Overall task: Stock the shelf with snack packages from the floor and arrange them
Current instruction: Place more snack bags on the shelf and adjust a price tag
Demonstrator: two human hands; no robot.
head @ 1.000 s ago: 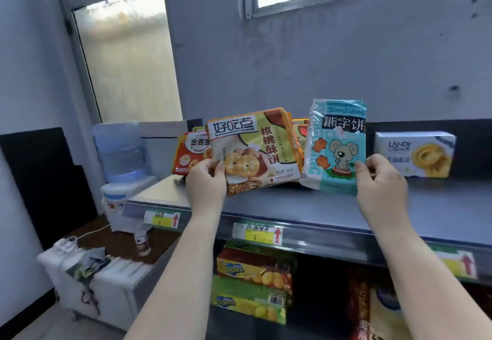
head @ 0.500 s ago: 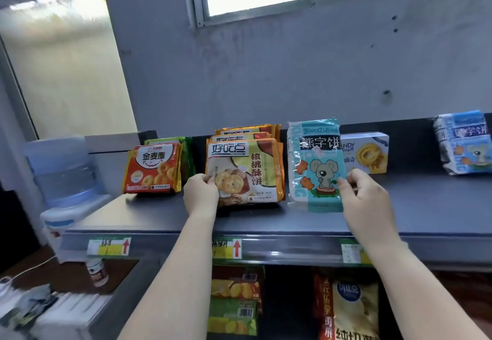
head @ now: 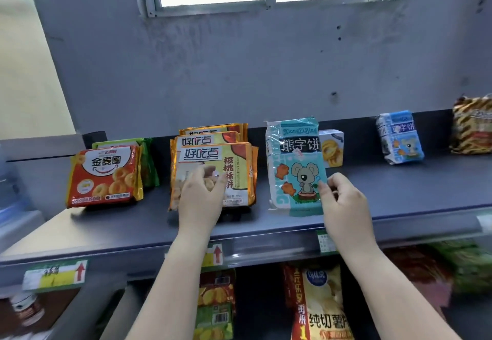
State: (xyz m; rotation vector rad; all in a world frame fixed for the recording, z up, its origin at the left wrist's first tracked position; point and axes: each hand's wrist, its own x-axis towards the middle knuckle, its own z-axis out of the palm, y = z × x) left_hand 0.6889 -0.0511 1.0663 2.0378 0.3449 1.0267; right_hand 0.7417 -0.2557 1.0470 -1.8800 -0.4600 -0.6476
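On the dark top shelf [head: 399, 201] an orange walnut-biscuit pack [head: 234, 169] stands upright at the front of a row of like packs. My left hand [head: 199, 201] lies flat against its face with straight fingers. To the right stands a teal koala biscuit pack [head: 295, 169]. My right hand [head: 343, 201] pinches its lower right edge between thumb and fingers.
A red ring-biscuit pack [head: 103, 177] stands at the left with a green pack behind it. A white cookie box [head: 332, 148] sits behind the koala pack. Further right are a blue koala pack [head: 399, 137] and a striped bag [head: 471, 129]. Chip bags [head: 322, 305] fill the lower shelf.
Both packs have come down from the air to stand on the shelf. My left hand went from gripping the orange pack's corner to lying flat on its front. The view shifted right.
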